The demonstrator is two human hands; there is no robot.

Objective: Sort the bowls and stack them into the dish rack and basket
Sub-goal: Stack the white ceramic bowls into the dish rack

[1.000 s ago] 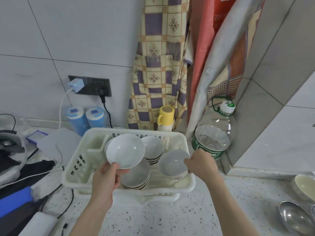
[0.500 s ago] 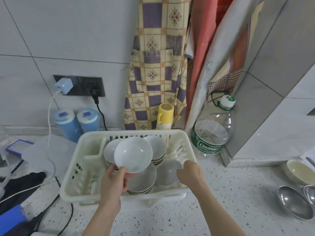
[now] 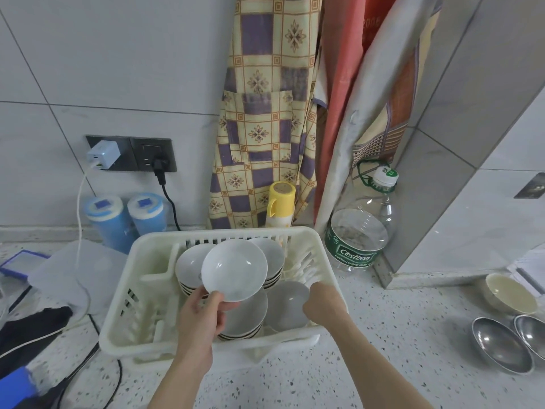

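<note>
The head view looks down on a cream slatted plastic dish rack [image 3: 320, 255] standing on a speckled terrazzo tabletop [image 3: 368, 367]. All places below are given from that rack.

Above its middle, the left hand [image 3: 202, 315] pinches a shallow white ceramic bowl [image 3: 234, 270] by the near rim, thumb on top and fingers beneath, the bowl tilted with its hollow facing the camera. Directly under it, at the rack's near side, sits a dark-rimmed stack of white bowls [image 3: 244, 320]; two more stacks stand at the rack's far side, half hidden behind the lifted bowl.

In the rack's right part, the right hand [image 3: 323, 304] has its fingers curled at the edge of a greyish-white bowl [image 3: 287, 305] that lies inside the rack; whether they truly grip its rim I cannot tell.

To the right of the rack, well apart on the tabletop, wait a cream bowl [image 3: 511, 296] and two steel bowls [image 3: 501, 343].

The held bowl looks stiff, glazed and smooth, so likely slippery and breakable though light. A rim pinch suits it, and it probably wants lowering level onto a stack of matching size rather than dropping.
</note>
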